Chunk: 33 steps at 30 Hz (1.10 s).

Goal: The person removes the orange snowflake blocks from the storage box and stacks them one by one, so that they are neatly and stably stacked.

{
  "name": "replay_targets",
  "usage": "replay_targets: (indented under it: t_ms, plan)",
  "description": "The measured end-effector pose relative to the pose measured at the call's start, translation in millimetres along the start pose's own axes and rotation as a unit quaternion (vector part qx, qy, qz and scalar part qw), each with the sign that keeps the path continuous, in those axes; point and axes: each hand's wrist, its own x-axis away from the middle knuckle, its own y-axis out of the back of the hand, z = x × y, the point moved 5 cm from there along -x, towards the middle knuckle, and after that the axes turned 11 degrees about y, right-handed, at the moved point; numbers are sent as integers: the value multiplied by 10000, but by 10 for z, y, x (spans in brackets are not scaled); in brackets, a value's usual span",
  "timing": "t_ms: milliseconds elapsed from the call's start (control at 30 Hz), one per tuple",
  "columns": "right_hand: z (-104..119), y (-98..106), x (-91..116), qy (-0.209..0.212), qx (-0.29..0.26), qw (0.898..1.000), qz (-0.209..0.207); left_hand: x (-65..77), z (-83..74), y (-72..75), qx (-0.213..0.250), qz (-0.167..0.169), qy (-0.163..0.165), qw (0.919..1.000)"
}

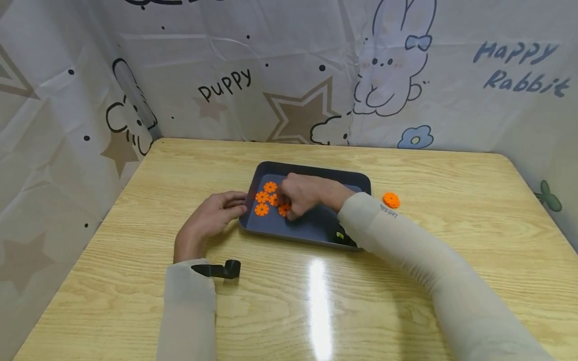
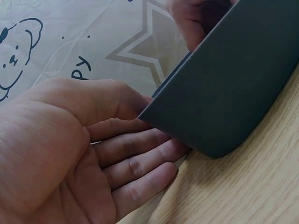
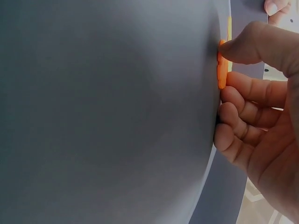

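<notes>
A dark grey rectangular tray (image 1: 289, 234) stands on the table, with several orange notched plastic discs (image 1: 262, 209) lying flat at its left end. My right hand (image 1: 300, 193) reaches into it, fingers curled down. In the right wrist view, thumb and index finger pinch an orange notched disc (image 3: 222, 65) by its edges, at the tray floor. My left hand (image 1: 214, 215) is at the tray's left end. Its fairly straight fingers (image 2: 149, 161) touch the outer wall near the corner in the left wrist view; the thumb tip is partly hidden by the rim.
More orange notched discs (image 1: 391, 200) lie in a small stack on the table right of the tray. A black wrist mount (image 1: 221, 269) sticks out from the left sleeve. Beside the right sleeve, a black object with a yellow mark (image 1: 340, 234) is partly covered. A printed curtain (image 1: 235, 115) hangs behind the table.
</notes>
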Motion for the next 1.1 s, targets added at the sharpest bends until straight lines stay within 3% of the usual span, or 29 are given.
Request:
replay_targets:
  t_ms: [300,700,1100]
  plan:
    - [-18,11,7,-218,21,9998,29,0,-2,3,39,-40,11,10000]
    - [7,45,48,-18,328,9989,-320,1,-5,-5,55,-28,29,10000]
    - [-36,115,133,25,-152,9983,-563,3,5,-7,38,-8,54,10000]
